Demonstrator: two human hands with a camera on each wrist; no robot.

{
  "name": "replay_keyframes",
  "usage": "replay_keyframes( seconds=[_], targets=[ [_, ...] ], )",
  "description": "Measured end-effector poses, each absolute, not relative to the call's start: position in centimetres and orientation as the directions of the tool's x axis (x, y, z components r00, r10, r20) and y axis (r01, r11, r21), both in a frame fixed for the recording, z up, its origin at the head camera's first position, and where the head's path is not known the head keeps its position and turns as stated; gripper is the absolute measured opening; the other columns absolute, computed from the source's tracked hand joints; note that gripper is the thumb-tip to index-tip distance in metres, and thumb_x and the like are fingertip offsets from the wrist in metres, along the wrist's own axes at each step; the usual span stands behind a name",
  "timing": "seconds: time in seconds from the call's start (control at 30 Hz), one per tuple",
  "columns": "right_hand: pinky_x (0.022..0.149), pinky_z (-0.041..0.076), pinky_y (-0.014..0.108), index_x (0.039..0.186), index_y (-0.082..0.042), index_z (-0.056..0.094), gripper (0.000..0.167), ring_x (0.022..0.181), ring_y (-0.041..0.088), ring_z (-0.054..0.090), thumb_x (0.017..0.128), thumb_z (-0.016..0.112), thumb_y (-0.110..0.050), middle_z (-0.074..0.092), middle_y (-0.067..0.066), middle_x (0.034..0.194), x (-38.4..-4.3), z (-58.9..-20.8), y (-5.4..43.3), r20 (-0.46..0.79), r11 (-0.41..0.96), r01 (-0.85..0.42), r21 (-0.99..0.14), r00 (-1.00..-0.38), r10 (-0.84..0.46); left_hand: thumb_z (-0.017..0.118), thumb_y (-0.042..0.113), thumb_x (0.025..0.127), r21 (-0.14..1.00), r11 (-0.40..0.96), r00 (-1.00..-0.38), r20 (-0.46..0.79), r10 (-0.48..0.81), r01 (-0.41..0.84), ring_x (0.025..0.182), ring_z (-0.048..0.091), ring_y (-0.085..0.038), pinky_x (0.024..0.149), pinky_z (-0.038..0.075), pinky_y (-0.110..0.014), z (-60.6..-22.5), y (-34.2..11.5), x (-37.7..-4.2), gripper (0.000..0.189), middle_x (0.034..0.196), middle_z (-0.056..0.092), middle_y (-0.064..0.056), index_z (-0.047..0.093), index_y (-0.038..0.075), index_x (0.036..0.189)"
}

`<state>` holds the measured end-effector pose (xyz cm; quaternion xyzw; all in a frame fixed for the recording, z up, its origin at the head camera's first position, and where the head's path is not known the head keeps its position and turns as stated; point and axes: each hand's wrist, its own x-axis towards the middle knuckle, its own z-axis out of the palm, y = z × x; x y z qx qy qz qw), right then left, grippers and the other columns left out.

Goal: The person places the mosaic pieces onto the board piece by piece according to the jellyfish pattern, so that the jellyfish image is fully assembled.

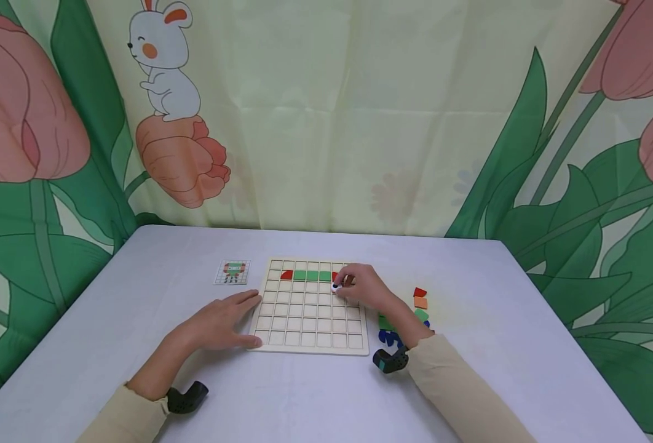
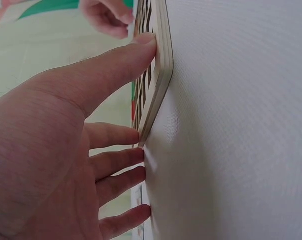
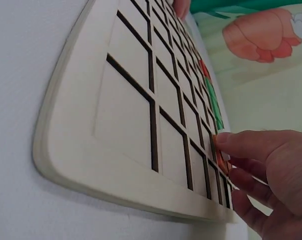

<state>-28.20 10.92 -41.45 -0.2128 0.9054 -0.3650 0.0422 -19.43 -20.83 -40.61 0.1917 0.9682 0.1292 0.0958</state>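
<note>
A pale wooden grid board [image 1: 308, 351] lies flat on the table. In its second row from the far edge sit green tiles [image 1: 312, 275], with a red corner piece [image 1: 286, 275] at their left end and another red piece beside my right fingers. Over that row's right end, my right hand [image 1: 364, 286] pinches a small white tile [image 1: 335, 288] with a dark mark, partly hidden by the fingers. My left hand [image 1: 221, 321] rests at the board's left edge, fingers extended; in the left wrist view its thumb [image 2: 115, 70] touches the rim.
Left of the board lies a small picture card [image 1: 232, 272] with a figure on a grid. Loose pieces lie to the right: a red one [image 1: 420, 292], an orange one [image 1: 420, 303], green ones and dark blue ones [image 1: 388, 337], partly behind my right wrist. A printed cloth backdrop [image 1: 326, 123] hangs behind the table.
</note>
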Motion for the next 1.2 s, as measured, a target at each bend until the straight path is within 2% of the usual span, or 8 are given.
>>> replay_keyframes(
  seconds=[0.23,0.4,0.5,0.73,1.07,1.2],
  targets=[
    [0.071,0.048,0.025,0.085,-0.009,0.074,0.006,0.076,0.011,0.056,0.081,0.077,-0.01,0.068,0.001,0.086,-28.6,-41.8,9.4,0.146,0.638,-0.421,-0.644,-0.887,-0.438,0.072,0.057,0.077,0.298,0.891,-0.908,-0.137,0.396,0.344,0.142,0.036,-0.034,0.108,0.035,-0.058,-40.5,-20.8,-19.4,0.091,0.156,0.034,-0.011,0.04,0.009,0.148],
    [0.081,0.051,0.03,0.084,-0.009,0.076,0.005,0.083,0.014,0.062,0.079,0.078,-0.009,0.072,0.001,0.088,-28.5,-41.7,8.8,0.202,0.647,-0.477,-0.595,-0.868,-0.454,0.073,0.057,0.077,0.298,0.892,-0.91,-0.134,0.392,0.341,0.142,0.035,-0.034,0.108,0.035,-0.058,-40.6,-20.8,-19.5,0.091,0.156,0.034,-0.011,0.04,0.009,0.147],
    [0.086,0.05,0.035,0.083,-0.01,0.077,0.004,0.09,0.017,0.063,0.079,0.078,-0.009,0.073,0.0,0.09,-28.4,-41.8,8.6,0.216,0.659,-0.472,-0.586,-0.874,-0.434,0.073,0.057,0.077,0.296,0.893,-0.912,-0.13,0.39,0.34,0.142,0.036,-0.034,0.108,0.035,-0.058,-40.8,-20.8,-19.5,0.091,0.156,0.034,-0.011,0.04,0.009,0.147],
    [0.092,0.049,0.037,0.085,-0.011,0.078,0.005,0.098,0.018,0.063,0.082,0.076,-0.009,0.073,0.001,0.095,-28.5,-42.2,8.4,0.205,0.651,-0.442,-0.617,-0.889,-0.409,0.073,0.057,0.076,0.291,0.895,-0.912,-0.135,0.388,0.338,0.141,0.037,-0.033,0.108,0.036,-0.057,-40.6,-21.0,-19.6,0.091,0.156,0.035,-0.011,0.04,0.01,0.147],
    [0.092,0.049,0.039,0.084,-0.011,0.077,0.005,0.103,0.021,0.06,0.083,0.074,-0.007,0.072,0.002,0.1,-28.4,-41.6,8.3,0.174,0.675,-0.445,-0.588,-0.885,-0.432,0.072,0.057,0.077,0.304,0.889,-0.907,-0.139,0.397,0.342,0.141,0.036,-0.034,0.107,0.035,-0.059,-40.4,-20.8,-19.4,0.091,0.156,0.035,-0.012,0.04,0.009,0.147],
    [0.084,0.051,0.035,0.086,-0.011,0.077,0.005,0.096,0.019,0.06,0.084,0.074,-0.008,0.068,0.002,0.101,-28.2,-41.5,8.5,0.16,0.695,-0.427,-0.579,-0.895,-0.417,0.073,0.057,0.077,0.297,0.894,-0.911,-0.141,0.388,0.335,0.142,0.036,-0.034,0.108,0.034,-0.058,-40.5,-20.8,-19.3,0.092,0.156,0.035,-0.011,0.04,0.009,0.148]
  ],
)
